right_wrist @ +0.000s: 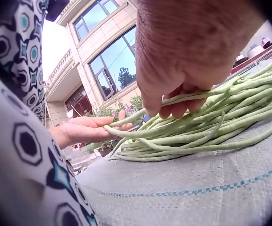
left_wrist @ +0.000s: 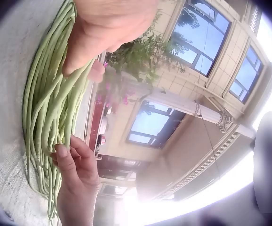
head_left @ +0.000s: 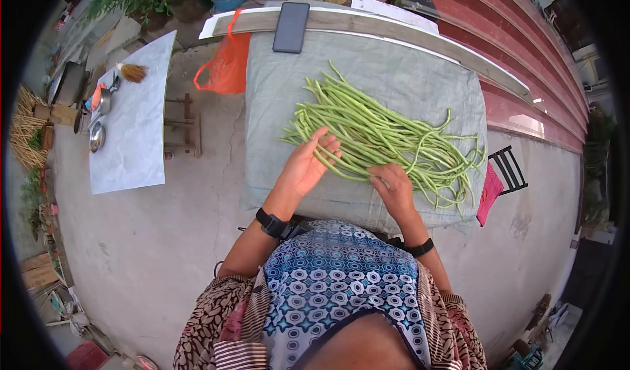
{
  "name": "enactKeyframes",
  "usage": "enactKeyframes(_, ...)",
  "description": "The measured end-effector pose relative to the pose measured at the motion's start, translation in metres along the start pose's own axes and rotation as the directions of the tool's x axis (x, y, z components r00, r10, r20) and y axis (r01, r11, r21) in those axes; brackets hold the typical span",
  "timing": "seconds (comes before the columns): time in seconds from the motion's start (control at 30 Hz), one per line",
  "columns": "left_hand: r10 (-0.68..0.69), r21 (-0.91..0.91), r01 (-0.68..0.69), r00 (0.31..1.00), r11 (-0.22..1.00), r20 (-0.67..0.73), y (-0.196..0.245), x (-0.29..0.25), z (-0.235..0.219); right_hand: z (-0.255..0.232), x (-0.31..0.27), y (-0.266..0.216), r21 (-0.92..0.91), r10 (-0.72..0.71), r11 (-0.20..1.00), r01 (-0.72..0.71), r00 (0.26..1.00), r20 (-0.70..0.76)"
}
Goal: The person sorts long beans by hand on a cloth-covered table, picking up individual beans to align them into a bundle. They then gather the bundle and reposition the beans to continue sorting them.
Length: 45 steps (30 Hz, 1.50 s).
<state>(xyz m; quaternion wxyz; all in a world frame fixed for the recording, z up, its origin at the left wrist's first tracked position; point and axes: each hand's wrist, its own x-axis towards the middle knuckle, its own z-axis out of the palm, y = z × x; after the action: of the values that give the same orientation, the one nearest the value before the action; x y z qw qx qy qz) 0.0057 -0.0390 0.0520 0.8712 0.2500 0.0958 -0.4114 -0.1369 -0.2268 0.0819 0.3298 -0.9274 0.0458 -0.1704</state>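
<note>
Far on my left stands a low white table (head_left: 134,140) with a small broom (head_left: 133,72) and metal bowls (head_left: 97,135) on it, well apart from where I work. Nearer, an orange plastic bag (head_left: 226,65) hangs at the left far corner of my surface (head_left: 275,107), which is covered with a grey woven sack cloth. A black phone (head_left: 291,26) lies at the far edge of it, on a wooden plank. My left hand (head_left: 307,163) is spread open with the fingers relaxed, and the fingertips rest on the near ends of the long beans (head_left: 387,137); in the right wrist view this hand (right_wrist: 86,129) lies palm up under the tips of a few beans. The long beans lie as one loose bundle in the middle of the surface, running from the left far side towards the right near side, and their thin ends curl at the right edge. My right hand (head_left: 394,187) lies on the near side of the bundle, with the fingers curled down, and it pinches one or two beans (right_wrist: 192,97), lifted a little above the others. To the right of the surface, a pink cloth (head_left: 489,196) hangs beside a black chair (head_left: 510,168).
</note>
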Motion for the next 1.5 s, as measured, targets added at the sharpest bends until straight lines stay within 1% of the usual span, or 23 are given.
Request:
enactKeyframes(0.13,-0.015,-0.026,0.018,0.996,1.000,0.087,0.002,0.005,-0.005,0.000,0.005,-0.006,0.047,0.007,0.999,-0.009,1.000,0.030)
enactKeyframes(0.23,-0.031,-0.007,0.032,0.995,0.999,0.096,0.003,0.005,0.002,-0.002,0.011,-0.014,0.108,0.122,0.985,-0.132,0.988,0.096)
enactKeyframes(0.33,-0.046,-0.028,0.049,0.995,0.998,0.088,0.002,0.008,-0.003,-0.004,0.014,-0.012,0.086,0.184,0.975,-0.206,0.959,0.215)
enactKeyframes(0.4,-0.067,-0.122,0.099,0.967,0.988,0.244,0.002,0.018,-0.025,-0.006,0.024,-0.013,0.023,0.006,1.000,-0.009,0.994,0.107)
enactKeyframes(0.43,-0.069,-0.166,0.128,0.944,0.978,0.322,0.003,0.020,-0.031,-0.006,0.031,-0.012,-0.018,-0.088,0.996,0.089,0.994,0.057)
enactKeyframes(0.53,-0.090,-0.179,0.125,0.977,0.976,0.193,0.002,0.023,-0.036,0.009,0.054,-0.007,-0.193,0.034,0.980,-0.054,0.994,-0.104)
enactKeyframes(0.63,-0.126,-0.086,0.127,0.992,0.988,0.026,0.005,0.020,-0.025,0.031,0.069,0.010,-0.371,0.156,0.908,-0.193,0.979,-0.129)
enactKeyframes(0.73,-0.124,-0.027,0.121,0.987,0.992,-0.103,0.012,0.015,-0.005,0.038,0.074,0.019,-0.379,0.167,0.905,-0.195,0.980,-0.104)
enactKeyframes(0.83,-0.132,0.025,0.135,0.987,0.991,-0.094,0.012,0.020,-0.009,0.038,0.072,0.015,-0.342,0.180,0.917,-0.206,0.978,-0.107)
enactKeyframes(0.87,-0.139,0.027,0.142,0.987,0.990,-0.086,0.012,0.021,-0.010,0.038,0.070,0.013,-0.272,0.183,0.938,-0.215,0.973,-0.138)
enactKeyframes(0.93,-0.149,0.026,0.150,0.987,0.988,-0.063,0.014,0.023,-0.007,0.036,0.064,0.009,-0.131,0.187,0.968,-0.215,0.962,-0.200)
enactKeyframes(1.03,-0.144,0.004,0.144,0.989,0.990,0.018,0.016,0.023,-0.002,0.032,0.050,-0.007,0.019,0.183,0.983,-0.182,0.974,-0.134)
enactKeyframes(1.13,-0.149,-0.009,0.152,0.980,0.988,0.131,0.016,0.028,-0.007,0.036,0.039,-0.020,0.013,0.087,0.996,-0.086,0.994,-0.060)
enactKeyframes(1.23,-0.134,-0.056,0.139,0.988,0.989,0.077,0.016,0.029,-0.003,0.035,0.034,-0.020,0.021,0.048,0.999,-0.049,0.998,0.039)
enactKeyframes(1.27,-0.127,-0.082,0.144,0.974,0.986,0.190,0.015,0.034,-0.010,0.033,0.033,-0.022,0.022,0.078,0.997,-0.079,0.996,0.042)
enactKeyframes(1.33,-0.099,-0.135,0.165,0.911,0.977,0.399,0.014,0.038,-0.020,0.026,0.032,-0.027,0.027,0.142,0.989,-0.144,0.988,0.056)
enactKeyframes(1.37,-0.118,-0.128,0.166,0.940,0.978,0.320,0.010,0.038,-0.024,0.020,0.032,-0.028,-0.043,0.121,0.992,-0.119,0.991,0.059)
enactKeyframes(1.43,-0.155,-0.101,0.172,0.975,0.980,0.159,0.017,0.027,-0.003,0.007,0.034,-0.024,-0.176,0.080,0.982,-0.069,0.995,0.058)
enactKeyframes(1.47,-0.131,-0.111,0.146,0.982,0.983,0.132,0.019,0.028,-0.006,-0.002,0.033,-0.019,-0.197,0.163,0.970,-0.144,0.983,0.082)
enactKeyframes(1.5,-0.107,-0.125,0.120,0.989,0.985,0.104,0.021,0.029,-0.010,-0.010,0.032,-0.014,-0.216,0.201,0.959,-0.183,0.977,0.066)
